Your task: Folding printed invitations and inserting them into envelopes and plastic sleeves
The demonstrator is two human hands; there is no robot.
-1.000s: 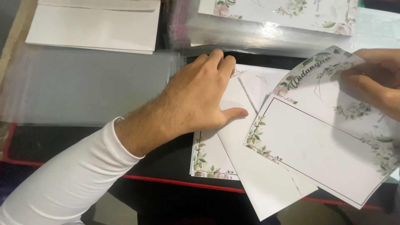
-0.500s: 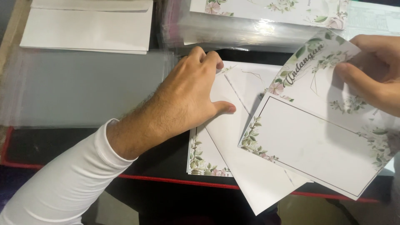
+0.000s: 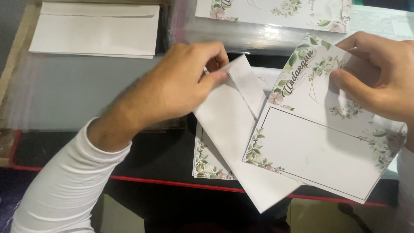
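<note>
A pile of plain white envelopes [image 3: 97,30] is seen at the far left corner of the counter [image 3: 159,151]. Clear plastic sleeves [image 3: 82,90] are spread just in front of it. Flowered cards [image 3: 276,11] are laid on more shiny plastic [image 3: 241,36] along the far edge.

The left hand [image 3: 177,88] reaches in from a white-sleeved forearm, fingertips pinched together. The right hand [image 3: 379,73] curls, thumb pressing down.
</note>
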